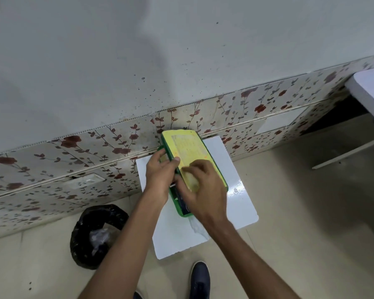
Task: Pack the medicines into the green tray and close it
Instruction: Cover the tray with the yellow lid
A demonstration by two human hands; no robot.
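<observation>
The green tray rests on a small white table set against the wall. Its yellow lid with printed text is tilted over the tray, and a gap remains along the left side. Dark medicine packs show through that gap near the front. My left hand grips the lid's left edge with the thumb on top. My right hand lies on the lid's near end, with its fingers curled around the edge. Most of the tray's inside is hidden by the lid and my hands.
A bin lined with a black bag stands on the floor left of the table. A wall with floral tiles runs right behind it. Another white table is at the far right. My shoes are at the bottom.
</observation>
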